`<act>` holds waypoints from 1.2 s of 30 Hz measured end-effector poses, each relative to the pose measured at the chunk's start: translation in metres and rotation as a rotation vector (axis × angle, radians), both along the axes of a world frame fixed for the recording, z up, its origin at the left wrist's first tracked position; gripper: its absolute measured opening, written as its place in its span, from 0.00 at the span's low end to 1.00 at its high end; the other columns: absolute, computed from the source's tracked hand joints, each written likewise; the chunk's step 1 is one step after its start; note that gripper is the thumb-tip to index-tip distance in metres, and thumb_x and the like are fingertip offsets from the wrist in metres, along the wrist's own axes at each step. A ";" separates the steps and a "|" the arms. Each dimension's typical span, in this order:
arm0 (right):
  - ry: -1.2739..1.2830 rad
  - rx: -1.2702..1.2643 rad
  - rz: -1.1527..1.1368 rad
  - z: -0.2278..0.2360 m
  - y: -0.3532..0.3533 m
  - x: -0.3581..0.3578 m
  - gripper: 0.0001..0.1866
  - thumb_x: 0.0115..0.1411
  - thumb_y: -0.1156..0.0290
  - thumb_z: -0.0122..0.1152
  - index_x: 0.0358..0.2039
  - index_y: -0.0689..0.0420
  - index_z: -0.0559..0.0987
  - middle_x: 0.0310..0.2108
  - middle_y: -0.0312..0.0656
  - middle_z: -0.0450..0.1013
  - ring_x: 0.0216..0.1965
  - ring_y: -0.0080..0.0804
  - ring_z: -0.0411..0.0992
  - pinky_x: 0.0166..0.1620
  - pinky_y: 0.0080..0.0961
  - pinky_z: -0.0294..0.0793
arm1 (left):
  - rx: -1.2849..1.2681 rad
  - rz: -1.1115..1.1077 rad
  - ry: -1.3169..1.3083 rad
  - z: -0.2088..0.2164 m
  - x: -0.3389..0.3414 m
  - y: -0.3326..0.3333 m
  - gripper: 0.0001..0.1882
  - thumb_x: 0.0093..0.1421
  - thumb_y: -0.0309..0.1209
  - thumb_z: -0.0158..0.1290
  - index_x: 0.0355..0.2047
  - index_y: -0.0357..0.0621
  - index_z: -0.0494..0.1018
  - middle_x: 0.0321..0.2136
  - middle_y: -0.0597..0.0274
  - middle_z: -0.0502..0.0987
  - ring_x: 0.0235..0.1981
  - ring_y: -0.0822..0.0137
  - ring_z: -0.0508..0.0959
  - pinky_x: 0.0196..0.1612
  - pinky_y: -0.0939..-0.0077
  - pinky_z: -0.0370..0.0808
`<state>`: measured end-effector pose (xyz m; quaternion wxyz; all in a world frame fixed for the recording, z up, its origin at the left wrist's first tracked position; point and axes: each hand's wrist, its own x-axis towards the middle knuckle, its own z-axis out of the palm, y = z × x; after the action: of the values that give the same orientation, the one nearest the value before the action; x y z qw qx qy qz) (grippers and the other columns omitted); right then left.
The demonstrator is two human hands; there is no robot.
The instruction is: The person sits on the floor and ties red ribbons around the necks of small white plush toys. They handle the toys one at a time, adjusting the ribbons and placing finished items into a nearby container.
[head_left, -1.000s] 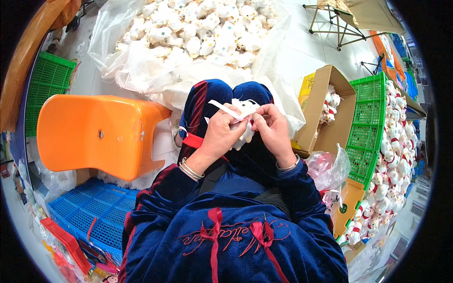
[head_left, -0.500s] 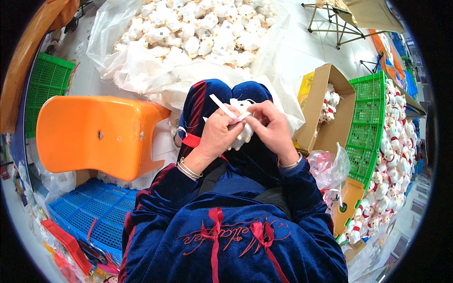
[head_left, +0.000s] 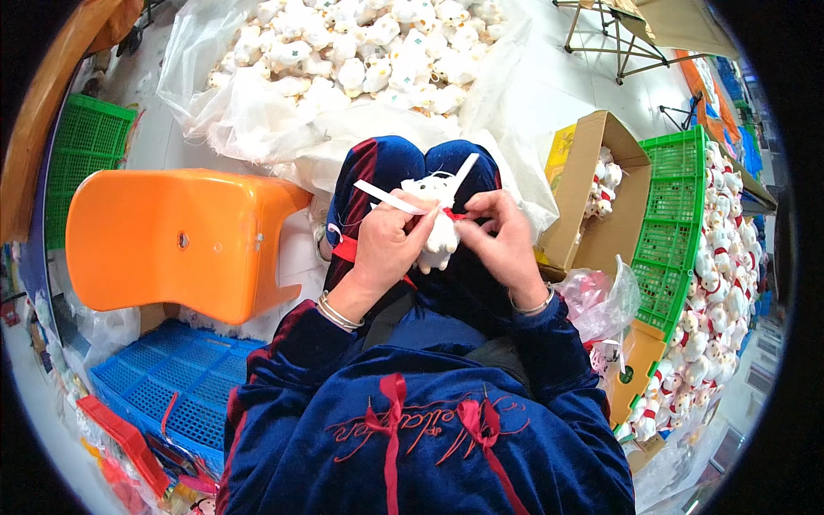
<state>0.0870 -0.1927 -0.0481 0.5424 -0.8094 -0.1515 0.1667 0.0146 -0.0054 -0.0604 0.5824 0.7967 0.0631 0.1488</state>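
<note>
A small white plush animal [head_left: 441, 238] lies in my lap, between both hands. A red band [head_left: 453, 214] shows at its neck, partly hidden by my fingers. My left hand [head_left: 386, 243] is closed, thumb and forefinger pinching at the neck over a white strip [head_left: 382, 197] that sticks out to the left. On the other side, my right hand [head_left: 500, 239] pinches the end of the red band. A second white strip [head_left: 466, 175] points up and right from the neck, beside the toy's head. A red piece of fabric [head_left: 345, 248] lies on my left thigh.
Ahead, a large clear plastic bag [head_left: 206, 112] holds a heap of white plush toys [head_left: 343, 56]. An orange stool [head_left: 163, 245] and a blue crate [head_left: 172, 386] are to my left. Right stand a cardboard box [head_left: 614, 197], a green crate [head_left: 671, 223] and many red-banded plush toys [head_left: 717, 292].
My hands have moved apart, exposing the toy's body and the red band at its neck. The second white strip now points up and right, and my right hand has shifted slightly right.
</note>
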 end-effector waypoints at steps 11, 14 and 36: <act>0.268 0.106 0.098 0.009 0.013 -0.014 0.30 0.53 0.71 0.71 0.54 0.62 0.67 0.43 0.45 0.73 0.45 0.28 0.74 0.50 0.27 0.74 | -0.022 -0.031 -0.207 -0.003 -0.001 0.002 0.07 0.57 0.18 0.61 0.37 0.37 0.81 0.34 0.55 0.81 0.38 0.59 0.81 0.41 0.70 0.77; 0.313 0.292 0.103 0.003 0.013 -0.014 0.27 0.54 0.76 0.67 0.54 0.61 0.67 0.47 0.40 0.70 0.49 0.25 0.71 0.55 0.25 0.71 | -0.045 -0.007 -0.233 -0.007 -0.006 0.004 0.07 0.57 0.18 0.62 0.37 0.37 0.81 0.34 0.55 0.80 0.38 0.60 0.81 0.41 0.70 0.77; 0.271 0.155 0.065 0.004 0.007 0.011 0.14 0.70 0.65 0.60 0.43 0.64 0.81 0.36 0.34 0.79 0.38 0.17 0.73 0.42 0.18 0.73 | -0.151 -0.112 -0.096 -0.010 -0.001 -0.006 0.06 0.60 0.20 0.60 0.38 0.34 0.82 0.33 0.53 0.83 0.36 0.61 0.83 0.39 0.72 0.78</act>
<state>0.0978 -0.1856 -0.0441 0.6128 -0.7300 -0.1157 0.2797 0.0131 -0.0110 -0.0709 0.6504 0.7448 0.0015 0.1491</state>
